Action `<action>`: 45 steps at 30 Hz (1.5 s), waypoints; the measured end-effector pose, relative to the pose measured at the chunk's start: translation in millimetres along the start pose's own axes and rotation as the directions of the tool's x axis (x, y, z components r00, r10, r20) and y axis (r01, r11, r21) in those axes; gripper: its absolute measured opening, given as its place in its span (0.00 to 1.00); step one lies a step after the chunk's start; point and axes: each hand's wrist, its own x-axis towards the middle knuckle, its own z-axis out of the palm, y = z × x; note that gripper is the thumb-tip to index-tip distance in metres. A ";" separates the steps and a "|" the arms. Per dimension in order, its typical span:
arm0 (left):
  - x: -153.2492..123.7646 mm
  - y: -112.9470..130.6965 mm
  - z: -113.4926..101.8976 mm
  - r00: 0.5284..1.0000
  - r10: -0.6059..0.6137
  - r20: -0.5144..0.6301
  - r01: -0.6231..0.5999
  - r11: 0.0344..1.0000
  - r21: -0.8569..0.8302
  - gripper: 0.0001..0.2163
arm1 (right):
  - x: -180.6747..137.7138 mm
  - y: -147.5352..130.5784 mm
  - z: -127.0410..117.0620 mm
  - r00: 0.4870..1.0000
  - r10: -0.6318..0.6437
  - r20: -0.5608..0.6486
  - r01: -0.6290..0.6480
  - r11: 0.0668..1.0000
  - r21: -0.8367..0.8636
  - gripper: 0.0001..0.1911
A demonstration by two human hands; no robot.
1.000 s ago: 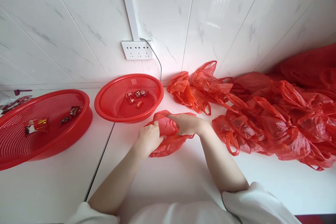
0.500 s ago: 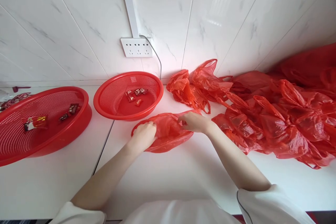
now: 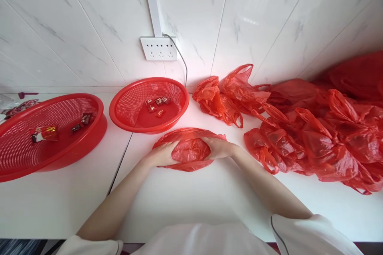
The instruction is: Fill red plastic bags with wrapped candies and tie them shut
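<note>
A red plastic bag (image 3: 191,150) lies on the white table in front of me, its mouth spread wide. My left hand (image 3: 163,154) reaches into the left side of the mouth, thumb and fingers apart against the film. On the opposite side, my right hand (image 3: 218,148) is in the bag too, with its thumb and fingers spread. Bag film partly covers the fingertips of both hands. Only crinkled red film shows between them.
A red mesh basket (image 3: 119,117) behind the bag holds several small wrapped sweets (image 3: 160,101). Another red basket (image 3: 98,127) at left holds a few packets. A large heap of red plastic bags (image 3: 314,139) covers the right. A wall socket (image 3: 159,48) sits behind.
Both hands have moved deeper into the bag, their fingers spreading out against its sides. The bag's mouth is now rounder and wider. The view has shifted slightly.
</note>
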 end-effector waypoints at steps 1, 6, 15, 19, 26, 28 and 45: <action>0.2 -3.1 -2.1 1.000 0.017 -0.013 -0.018 0.997 -0.071 0.40 | -3.2 -0.4 -2.3 1.000 -0.009 -0.015 0.009 1.000 0.029 0.53; 7.5 -20.5 -8.4 0.991 0.069 -0.111 -0.113 0.881 -0.460 0.24 | -9.9 -5.4 -5.4 0.997 -0.055 -0.057 0.060 0.994 0.091 0.49; 10.4 -5.8 -6.7 0.897 -0.438 -0.062 0.072 0.282 -0.957 0.42 | -6.9 -13.9 -5.4 0.966 -0.148 -0.212 0.135 0.988 -0.073 0.28; 4.0 13.7 -15.0 0.857 -0.512 -0.054 -0.085 -0.037 -0.996 0.38 | -16.7 -38.6 -11.3 0.935 -0.260 -0.240 0.239 0.964 -0.115 0.19; 11.4 10.9 -15.1 0.846 -0.471 -0.249 -0.351 -0.142 -0.926 0.12 | -23.9 -94.4 -43.4 0.843 -0.409 -0.349 0.368 0.912 -0.181 0.15; 10.9 8.5 -6.4 0.852 -0.445 -0.275 -0.367 -0.134 -0.920 0.10 | -22.3 -103.4 -48.2 0.813 -0.415 -0.409 0.378 0.910 -0.172 0.14; 13.8 1.2 36.3 0.893 -0.346 -0.288 -0.306 0.004 -0.952 0.09 | -2.1 -46.4 -50.2 0.782 -0.291 -0.551 0.040 0.906 -0.422 0.11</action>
